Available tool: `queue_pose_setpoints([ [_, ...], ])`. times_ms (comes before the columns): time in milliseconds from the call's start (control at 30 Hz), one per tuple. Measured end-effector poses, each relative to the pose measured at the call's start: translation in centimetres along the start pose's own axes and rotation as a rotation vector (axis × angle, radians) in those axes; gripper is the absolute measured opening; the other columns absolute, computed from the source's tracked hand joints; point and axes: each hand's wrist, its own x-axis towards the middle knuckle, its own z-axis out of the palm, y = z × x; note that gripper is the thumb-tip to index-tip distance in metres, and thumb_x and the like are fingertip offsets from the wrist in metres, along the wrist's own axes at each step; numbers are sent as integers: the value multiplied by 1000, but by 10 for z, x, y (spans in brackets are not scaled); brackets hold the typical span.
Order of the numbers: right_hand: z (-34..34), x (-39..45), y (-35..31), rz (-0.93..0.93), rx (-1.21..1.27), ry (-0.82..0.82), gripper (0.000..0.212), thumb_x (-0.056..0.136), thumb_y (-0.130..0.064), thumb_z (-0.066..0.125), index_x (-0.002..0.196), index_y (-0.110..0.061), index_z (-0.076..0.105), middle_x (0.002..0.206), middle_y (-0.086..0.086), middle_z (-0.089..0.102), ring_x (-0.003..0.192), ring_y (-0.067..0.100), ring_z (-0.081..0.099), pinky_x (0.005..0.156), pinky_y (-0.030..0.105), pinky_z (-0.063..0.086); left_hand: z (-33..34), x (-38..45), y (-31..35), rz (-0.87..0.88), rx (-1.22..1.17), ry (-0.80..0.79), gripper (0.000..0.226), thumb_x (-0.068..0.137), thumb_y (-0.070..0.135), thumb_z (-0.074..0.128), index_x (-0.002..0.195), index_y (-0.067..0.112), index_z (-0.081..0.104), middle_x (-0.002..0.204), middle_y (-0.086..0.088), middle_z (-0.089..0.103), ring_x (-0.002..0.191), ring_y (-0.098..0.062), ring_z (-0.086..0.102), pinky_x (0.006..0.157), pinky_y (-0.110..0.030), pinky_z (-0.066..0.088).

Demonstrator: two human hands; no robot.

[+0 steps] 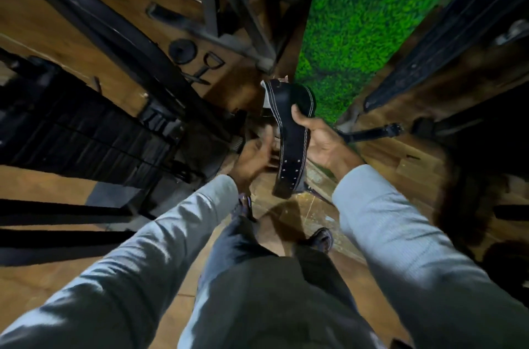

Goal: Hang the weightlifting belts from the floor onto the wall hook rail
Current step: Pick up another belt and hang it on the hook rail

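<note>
Right hand (320,139) is clamped around the middle of the black belt (289,131), holed end dangling below it, wide padded part above, in front of the green turf panel (357,19). Left hand (254,154) is just left of the belt, fingers loosely spread, gripping nothing. No hook rail in view. Suggest left hand takes the buckle end, so the loop opens cleanly over a hook.
</note>
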Motion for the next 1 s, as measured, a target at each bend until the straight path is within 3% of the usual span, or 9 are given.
queue_pose_setpoints([
  [100, -15, -11, -4, -66, -124, 20, 77, 57, -24, 98, 122, -3, 63, 106, 10, 76, 99, 19, 75, 93, 35, 60, 2, 19, 40, -184, -366, -214, 116, 63, 105, 28, 106, 6, 71, 111, -20, 68, 101, -35, 64, 92, -43, 52],
  [167, -24, -18, -5, -71, -228, 59, 91, 55, -29, 102, 127, -11, 51, 123, 14, 69, 119, 22, 68, 113, 42, 48, 6, 27, 69, -137, -463, -288, 114, 72, 94, 45, 135, 0, 61, 130, -26, 64, 115, -38, 65, 105, -52, 51],
  [333, -27, -50, -19, -75, -307, 20, 20, 88, -12, 78, 107, -3, 74, 102, 9, 79, 91, 17, 76, 99, 40, 56, 21, 48, 94, -136, -318, -135, 100, 46, 38, 101, 130, -4, 65, 131, -25, 68, 118, -40, 68, 100, -55, 56],
  [433, -28, -72, -36, -49, -345, 45, 37, 89, -22, 75, 119, 1, 73, 118, 14, 76, 94, 20, 75, 114, 50, 46, 36, 38, 105, -86, -325, -171, 66, 77, 18, 85, 135, -4, 62, 134, -24, 66, 111, -35, 72, 84, -45, 64],
  [600, -25, -82, -73, -35, -341, 166, 67, 95, -69, 51, 136, -19, 67, 129, 3, 73, 120, 22, 69, 108, 42, 50, 50, 22, 100, 38, -239, -220, 41, 87, -6, 68, 128, -3, 65, 116, -21, 69, 90, -28, 72, 78, -40, 64],
  [667, -18, -82, -89, -99, -299, 176, 64, 96, -67, 52, 135, -19, 67, 127, 0, 74, 115, 19, 71, 99, 39, 56, 50, 8, 90, 85, -142, -256, 40, 83, -13, 68, 123, -11, 65, 106, -20, 73, 89, -27, 73, 83, -38, 64],
  [767, -15, -71, -106, -116, -245, 182, 45, 98, -41, 65, 133, -12, 65, 118, 6, 74, 102, 20, 72, 80, 33, 63, 47, -12, 79, 141, -10, -262, 38, 81, -19, 67, 119, -13, 67, 82, -4, 79, 68, -9, 73, 57, -19, 56],
  [900, -30, -59, -95, -160, -241, 212, 67, 90, -8, 75, 150, -2, 46, 140, 12, 63, 120, 27, 67, 81, 31, 64, 38, -20, 88, 93, -44, -289, 32, 86, 2, 74, 117, -5, 72, 97, -13, 78, 74, -19, 75, 63, -27, 60],
  [1000, -36, -66, -82, -202, -298, 168, 53, 90, -3, 72, 139, 5, 56, 127, 17, 67, 109, 28, 66, 85, 31, 60, 37, -5, 121, 63, -138, -259, 45, 86, 37, 75, 117, 5, 72, 106, -12, 77, 84, -23, 75, 76, -35, 61],
])
